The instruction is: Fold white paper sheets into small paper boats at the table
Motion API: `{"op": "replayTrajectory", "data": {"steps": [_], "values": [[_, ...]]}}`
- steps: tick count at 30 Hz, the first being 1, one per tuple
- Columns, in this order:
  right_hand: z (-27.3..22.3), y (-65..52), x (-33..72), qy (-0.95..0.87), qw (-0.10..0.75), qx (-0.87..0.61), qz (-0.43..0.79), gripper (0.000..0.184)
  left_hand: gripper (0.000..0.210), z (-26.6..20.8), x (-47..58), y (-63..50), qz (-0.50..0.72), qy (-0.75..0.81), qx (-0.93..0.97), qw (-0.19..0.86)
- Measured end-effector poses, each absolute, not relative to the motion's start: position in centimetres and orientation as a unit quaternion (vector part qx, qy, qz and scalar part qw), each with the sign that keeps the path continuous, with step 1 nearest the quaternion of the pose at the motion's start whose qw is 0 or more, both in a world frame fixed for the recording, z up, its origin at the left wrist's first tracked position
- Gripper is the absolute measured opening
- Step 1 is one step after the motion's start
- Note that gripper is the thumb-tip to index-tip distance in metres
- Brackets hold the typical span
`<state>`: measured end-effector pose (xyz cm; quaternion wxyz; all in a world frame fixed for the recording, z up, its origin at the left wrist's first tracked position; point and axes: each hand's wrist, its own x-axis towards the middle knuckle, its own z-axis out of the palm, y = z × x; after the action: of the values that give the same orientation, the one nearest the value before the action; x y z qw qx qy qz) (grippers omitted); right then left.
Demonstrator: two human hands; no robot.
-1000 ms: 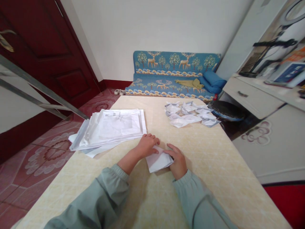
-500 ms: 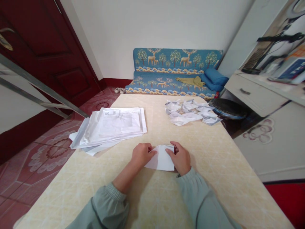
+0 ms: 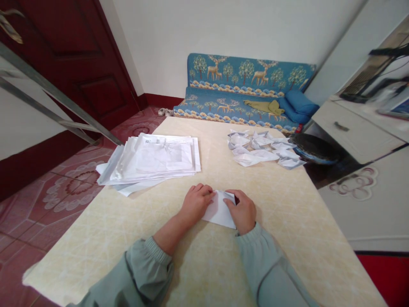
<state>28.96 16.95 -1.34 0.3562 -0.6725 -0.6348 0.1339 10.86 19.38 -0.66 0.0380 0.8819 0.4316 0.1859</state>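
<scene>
A small folded white paper (image 3: 220, 209) lies on the cream table (image 3: 204, 264) in front of me. My left hand (image 3: 195, 203) presses its left edge with curled fingers. My right hand (image 3: 243, 209) grips its right edge, thumb on top. Both sleeves are pale green. To the upper left lies a stack of white sheets (image 3: 153, 160). To the upper right sits a heap of folded paper boats (image 3: 263, 147).
A dark red door (image 3: 64, 55) and a metal rail (image 3: 54, 98) stand at the left. A blue deer-patterned cushion (image 3: 246, 94) lies on the floor beyond the table. A white cabinet with a drawer (image 3: 351, 132) and a dark round basin (image 3: 315, 147) are at the right.
The folded paper has been turned and flattened between my hands, and both hands have shifted slightly. The view has tilted a little to the left and down.
</scene>
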Motion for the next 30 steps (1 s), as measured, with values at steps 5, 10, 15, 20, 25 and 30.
{"op": "replayTrajectory", "data": {"steps": [5,10,15,20,25,30], "values": [[-1.3,16.6,28.7,-0.680,0.354,-0.634,0.104,0.016,0.028,-0.8,11.1,19.2,0.155,0.440,0.885,0.012],[-1.4,16.2,28.4,-0.707,0.348,-0.611,0.073,0.016,0.031,-0.7,11.2,19.0,0.145,0.442,0.885,0.007],[-1.6,16.1,28.4,-0.732,0.339,-0.590,0.042,0.021,0.032,-0.6,11.3,18.8,0.138,0.446,0.884,0.002],[-1.7,15.9,28.5,-0.751,0.327,-0.573,0.022,0.030,0.030,-0.6,11.3,18.8,0.141,0.451,0.881,0.008],[-1.7,15.8,28.4,-0.761,0.316,-0.566,0.012,0.030,0.028,-0.7,11.4,18.9,0.149,0.454,0.878,0.023],[-1.5,15.6,28.2,-0.776,0.298,-0.556,0.005,0.027,0.027,-0.6,11.3,18.9,0.160,0.456,0.874,0.037]]}}
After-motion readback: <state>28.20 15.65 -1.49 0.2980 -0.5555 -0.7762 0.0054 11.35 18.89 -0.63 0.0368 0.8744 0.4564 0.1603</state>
